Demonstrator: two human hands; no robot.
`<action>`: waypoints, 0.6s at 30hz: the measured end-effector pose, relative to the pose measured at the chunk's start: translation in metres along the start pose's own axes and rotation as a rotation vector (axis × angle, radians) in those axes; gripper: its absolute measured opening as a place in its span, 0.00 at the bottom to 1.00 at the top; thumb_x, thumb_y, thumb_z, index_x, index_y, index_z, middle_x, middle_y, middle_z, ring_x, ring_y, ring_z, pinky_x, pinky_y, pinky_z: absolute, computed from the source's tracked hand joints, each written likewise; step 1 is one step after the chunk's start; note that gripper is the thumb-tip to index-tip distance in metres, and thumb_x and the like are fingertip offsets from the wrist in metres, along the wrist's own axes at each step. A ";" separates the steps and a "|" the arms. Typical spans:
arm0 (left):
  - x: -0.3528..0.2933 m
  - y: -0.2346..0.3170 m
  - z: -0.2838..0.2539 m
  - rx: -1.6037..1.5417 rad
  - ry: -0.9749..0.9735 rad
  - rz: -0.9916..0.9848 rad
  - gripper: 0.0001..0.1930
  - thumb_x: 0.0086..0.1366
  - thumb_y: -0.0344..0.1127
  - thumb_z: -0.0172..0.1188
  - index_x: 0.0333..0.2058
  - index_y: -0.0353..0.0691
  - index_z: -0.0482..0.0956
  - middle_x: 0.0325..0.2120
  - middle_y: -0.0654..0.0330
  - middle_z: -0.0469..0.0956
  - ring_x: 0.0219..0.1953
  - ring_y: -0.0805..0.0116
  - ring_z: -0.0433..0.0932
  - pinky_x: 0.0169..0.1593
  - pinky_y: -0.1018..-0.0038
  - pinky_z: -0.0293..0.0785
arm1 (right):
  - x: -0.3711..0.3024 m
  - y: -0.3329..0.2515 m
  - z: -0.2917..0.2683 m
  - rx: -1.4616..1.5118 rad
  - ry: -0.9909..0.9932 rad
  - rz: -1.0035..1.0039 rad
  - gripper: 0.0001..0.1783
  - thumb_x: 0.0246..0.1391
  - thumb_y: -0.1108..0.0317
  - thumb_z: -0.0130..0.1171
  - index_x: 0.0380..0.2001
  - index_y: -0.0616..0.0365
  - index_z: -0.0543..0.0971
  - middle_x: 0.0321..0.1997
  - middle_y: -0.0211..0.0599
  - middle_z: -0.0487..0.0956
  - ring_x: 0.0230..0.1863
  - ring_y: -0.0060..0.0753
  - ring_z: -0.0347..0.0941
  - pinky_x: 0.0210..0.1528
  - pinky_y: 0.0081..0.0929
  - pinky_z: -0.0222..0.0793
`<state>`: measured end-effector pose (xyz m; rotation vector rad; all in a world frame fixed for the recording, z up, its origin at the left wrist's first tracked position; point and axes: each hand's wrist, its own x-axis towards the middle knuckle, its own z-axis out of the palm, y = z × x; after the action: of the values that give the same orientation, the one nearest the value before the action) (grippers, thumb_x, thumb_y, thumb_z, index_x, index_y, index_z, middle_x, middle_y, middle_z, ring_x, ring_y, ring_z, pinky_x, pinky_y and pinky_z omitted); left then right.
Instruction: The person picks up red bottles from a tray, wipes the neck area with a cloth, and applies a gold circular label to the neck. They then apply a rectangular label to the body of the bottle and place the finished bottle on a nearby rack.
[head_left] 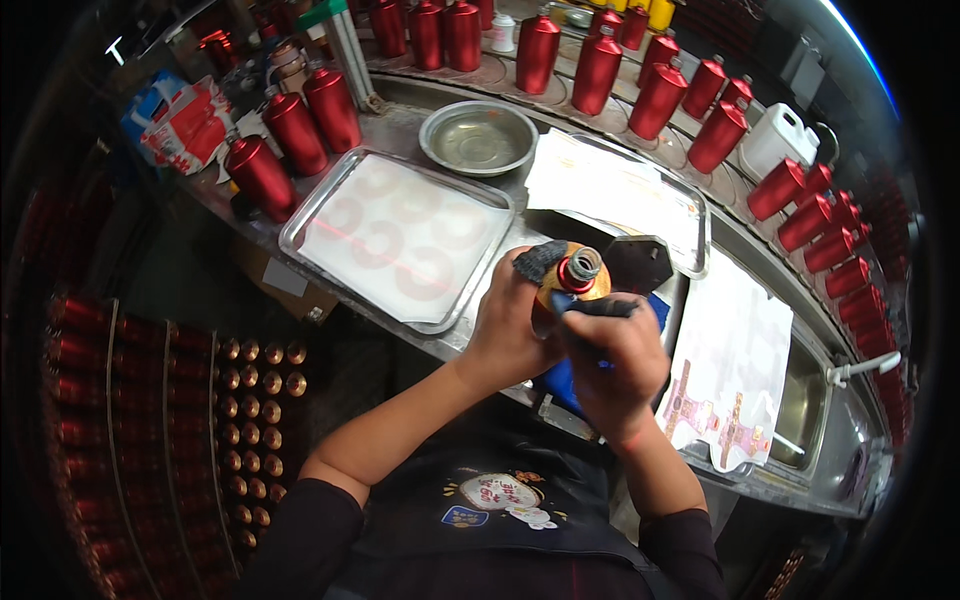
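A bottle with a gold shoulder (599, 285) and an open threaded neck stands tilted toward me above the worktop. My left hand (505, 325) grips it from the left, with a dark grey covering on one finger. My right hand (620, 360) is closed at the near right side of the shoulder, with dark coverings on its fingertips. What lies between those fingers is hidden, and the hand is slightly blurred. Beside the bottle stands a black angular plate (640, 263), and a blue surface (563, 385) shows beneath my hands.
On the left a metal tray (290, 238) holds a white sheet with faint ring shapes. A metal bowl (430, 135) and papers (590, 180) lie beyond. Printed label sheets (730, 350) lie right, beside a sink (808, 430). Red bottles (660, 100) line the back; racked bottles (250, 405) stand lower left.
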<state>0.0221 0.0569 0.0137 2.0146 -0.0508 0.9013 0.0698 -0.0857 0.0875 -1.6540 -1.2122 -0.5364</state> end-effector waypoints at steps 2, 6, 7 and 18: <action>-0.006 0.001 0.006 -0.011 0.067 -0.035 0.37 0.51 0.40 0.75 0.59 0.41 0.68 0.51 0.48 0.70 0.54 0.45 0.72 0.58 0.56 0.70 | -0.001 -0.011 0.004 -0.101 -0.145 -0.248 0.18 0.36 0.80 0.67 0.36 0.58 0.82 0.30 0.38 0.78 0.32 0.44 0.76 0.38 0.34 0.72; -0.007 0.006 0.008 -0.132 0.177 -0.133 0.43 0.44 0.45 0.83 0.58 0.42 0.70 0.51 0.51 0.71 0.54 0.49 0.73 0.57 0.59 0.71 | -0.006 -0.013 -0.007 0.110 0.114 -0.080 0.18 0.37 0.84 0.68 0.35 0.58 0.82 0.32 0.39 0.79 0.31 0.46 0.76 0.38 0.36 0.74; -0.007 0.008 0.007 -0.049 0.150 -0.067 0.43 0.44 0.44 0.83 0.57 0.42 0.71 0.51 0.51 0.71 0.53 0.49 0.74 0.57 0.59 0.71 | -0.006 -0.008 -0.012 0.011 0.164 0.034 0.17 0.37 0.85 0.68 0.34 0.58 0.82 0.32 0.38 0.80 0.33 0.46 0.77 0.39 0.35 0.75; -0.003 0.003 -0.001 -0.087 0.052 -0.224 0.41 0.42 0.37 0.82 0.56 0.40 0.73 0.51 0.52 0.74 0.54 0.53 0.77 0.58 0.62 0.73 | -0.005 0.007 -0.028 0.315 -0.069 0.043 0.19 0.36 0.84 0.66 0.37 0.59 0.83 0.30 0.41 0.79 0.31 0.43 0.77 0.36 0.33 0.72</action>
<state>0.0188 0.0551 0.0144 1.8719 0.1591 0.7936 0.0789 -0.1127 0.0921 -1.4351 -1.2381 -0.2475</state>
